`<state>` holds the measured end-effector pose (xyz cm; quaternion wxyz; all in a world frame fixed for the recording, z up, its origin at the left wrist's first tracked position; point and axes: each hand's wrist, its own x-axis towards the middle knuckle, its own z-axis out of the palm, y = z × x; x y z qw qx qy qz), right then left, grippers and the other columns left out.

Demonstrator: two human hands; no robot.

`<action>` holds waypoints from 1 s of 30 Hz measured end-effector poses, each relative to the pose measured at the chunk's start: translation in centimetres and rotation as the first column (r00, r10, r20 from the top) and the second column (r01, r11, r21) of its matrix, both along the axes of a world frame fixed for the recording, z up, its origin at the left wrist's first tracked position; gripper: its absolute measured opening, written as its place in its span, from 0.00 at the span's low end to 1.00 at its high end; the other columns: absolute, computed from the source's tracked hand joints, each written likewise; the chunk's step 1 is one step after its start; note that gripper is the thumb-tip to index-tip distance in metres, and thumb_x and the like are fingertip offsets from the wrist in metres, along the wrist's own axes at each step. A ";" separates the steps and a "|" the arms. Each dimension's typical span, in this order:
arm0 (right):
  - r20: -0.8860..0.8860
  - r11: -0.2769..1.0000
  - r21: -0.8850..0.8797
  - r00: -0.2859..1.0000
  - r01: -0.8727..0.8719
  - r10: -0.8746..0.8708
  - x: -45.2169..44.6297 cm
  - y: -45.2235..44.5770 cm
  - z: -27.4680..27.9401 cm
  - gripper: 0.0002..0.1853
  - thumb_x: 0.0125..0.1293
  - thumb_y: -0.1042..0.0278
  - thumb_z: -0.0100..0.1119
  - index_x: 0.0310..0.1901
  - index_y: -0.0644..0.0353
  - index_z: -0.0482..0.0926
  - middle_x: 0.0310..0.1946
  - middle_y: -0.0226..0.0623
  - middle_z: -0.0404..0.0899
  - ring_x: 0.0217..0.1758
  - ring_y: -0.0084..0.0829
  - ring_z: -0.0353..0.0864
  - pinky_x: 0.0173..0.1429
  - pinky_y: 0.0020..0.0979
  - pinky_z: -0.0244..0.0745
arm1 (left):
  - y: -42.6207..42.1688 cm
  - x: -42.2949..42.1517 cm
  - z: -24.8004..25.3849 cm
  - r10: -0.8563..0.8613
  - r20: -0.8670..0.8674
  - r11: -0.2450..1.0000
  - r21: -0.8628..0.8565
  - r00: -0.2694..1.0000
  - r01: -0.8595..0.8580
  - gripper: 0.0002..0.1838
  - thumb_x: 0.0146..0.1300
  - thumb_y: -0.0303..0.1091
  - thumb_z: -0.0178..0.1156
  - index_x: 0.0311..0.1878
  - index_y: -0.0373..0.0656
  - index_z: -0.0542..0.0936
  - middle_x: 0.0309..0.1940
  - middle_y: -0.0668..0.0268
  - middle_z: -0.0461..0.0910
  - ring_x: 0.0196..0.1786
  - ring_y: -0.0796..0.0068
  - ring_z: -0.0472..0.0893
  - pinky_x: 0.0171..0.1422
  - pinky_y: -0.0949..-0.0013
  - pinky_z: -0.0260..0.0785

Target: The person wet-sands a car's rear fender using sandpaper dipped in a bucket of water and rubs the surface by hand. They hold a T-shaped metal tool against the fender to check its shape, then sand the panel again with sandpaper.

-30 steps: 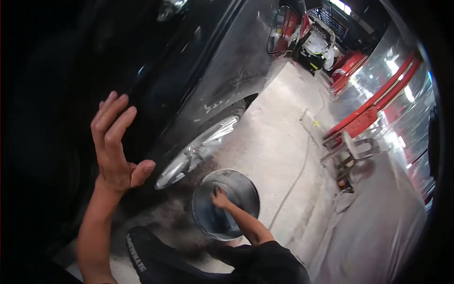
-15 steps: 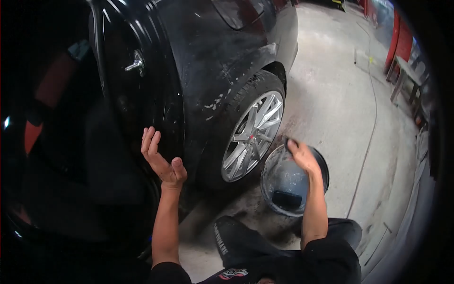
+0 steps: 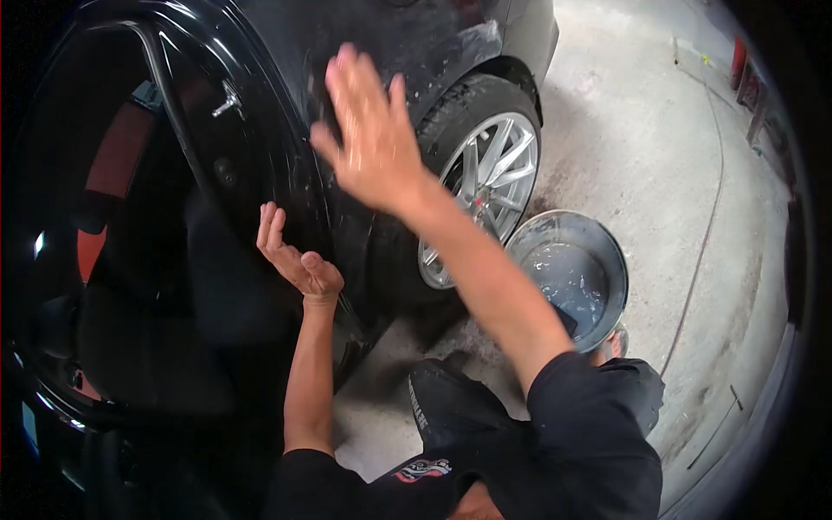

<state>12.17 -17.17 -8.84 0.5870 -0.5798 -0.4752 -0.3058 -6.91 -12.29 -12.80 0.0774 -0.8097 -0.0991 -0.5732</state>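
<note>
My right hand [image 3: 371,143] is over the dark rear fender [image 3: 290,43] of a black car, back of the hand up, fingers blurred and partly spread. A dark flat pad [image 3: 326,106] shows between its thumb and forefinger, mostly hidden beneath the hand. Beside the door opening, my left hand [image 3: 297,256] is held up with its fingers stretched out and nothing in it; whether it touches the car I cannot tell. A round bucket [image 3: 617,260] of cloudy water stands by the rear wheel [image 3: 490,173], which has silver spokes.
Left of my hands is the open doorway, with a metal door striker [image 3: 229,102] on its jamb. Pale scuffed patches [image 3: 479,43] mark the fender above the tyre. A thin hose or cord [image 3: 706,234] runs along the concrete floor [image 3: 607,147] to the right.
My right hand has moved from the bucket's rim, up and left to the fender, with the dark pad. My left hand stays near the doorway. The view has shifted slightly.
</note>
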 end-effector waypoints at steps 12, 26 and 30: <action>0.028 0.986 0.157 0.998 -0.053 0.049 4.7 3.2 5.9 0.39 0.78 0.48 0.53 0.79 0.69 0.59 0.82 0.58 0.54 0.83 0.59 0.57 0.81 0.63 0.54 | 0.0 0.1 0.1 0.018 0.000 1.000 -0.022 1.000 -0.018 0.42 0.83 0.63 0.30 0.70 0.28 0.69 0.70 0.45 0.69 0.76 0.50 0.68 0.82 0.51 0.57; 0.091 0.974 0.199 0.991 -0.112 0.096 2.8 2.5 5.3 0.34 0.78 0.50 0.56 0.76 0.65 0.66 0.79 0.54 0.63 0.81 0.56 0.63 0.78 0.62 0.61 | -0.6 -0.1 0.3 0.038 0.004 0.998 -0.055 0.999 -0.038 0.41 0.82 0.63 0.32 0.69 0.30 0.71 0.70 0.45 0.70 0.76 0.50 0.68 0.81 0.52 0.57; 0.203 0.990 0.127 0.979 -0.059 0.033 3.5 1.8 3.9 0.33 0.76 0.53 0.58 0.76 0.62 0.68 0.80 0.49 0.64 0.81 0.51 0.65 0.77 0.61 0.63 | -0.5 -0.1 0.5 0.058 -0.001 0.997 -0.052 0.998 -0.058 0.40 0.82 0.63 0.33 0.69 0.31 0.71 0.70 0.45 0.70 0.76 0.48 0.68 0.81 0.51 0.57</action>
